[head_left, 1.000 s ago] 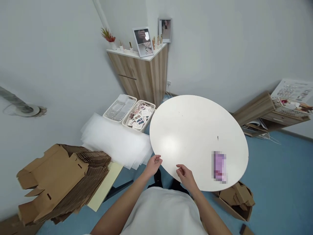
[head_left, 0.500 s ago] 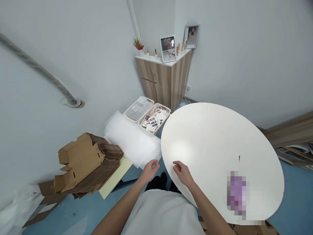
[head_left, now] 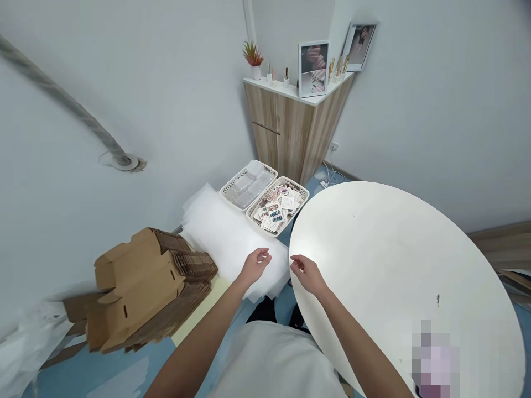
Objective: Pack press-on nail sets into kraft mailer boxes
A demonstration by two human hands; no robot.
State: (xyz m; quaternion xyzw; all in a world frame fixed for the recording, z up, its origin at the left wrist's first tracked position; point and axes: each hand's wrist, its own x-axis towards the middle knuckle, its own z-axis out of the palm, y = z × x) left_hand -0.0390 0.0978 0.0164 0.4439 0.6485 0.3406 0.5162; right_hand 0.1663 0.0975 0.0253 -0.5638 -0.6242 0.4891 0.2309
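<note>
My left hand (head_left: 254, 264) hovers over the near end of a stack of white translucent sheets (head_left: 226, 235), fingers loosely curled and holding nothing. My right hand (head_left: 306, 273) is at the left edge of a round white table (head_left: 385, 260), fingers half curled and apart, also with nothing in them. A pile of flattened brown cardboard boxes (head_left: 145, 284) lies to the left of my left arm.
Two white baskets sit beyond the sheets: one with clear trays (head_left: 248, 184), one full of small printed cards (head_left: 277, 206). A wooden cabinet (head_left: 292, 124) with framed pictures stands in the corner. A blurred purple object (head_left: 435, 359) lies on the table's near right. The floor is blue.
My view has swung left, so the table slid right. Both hands moved up and left, from the table's near edge toward the white sheets.
</note>
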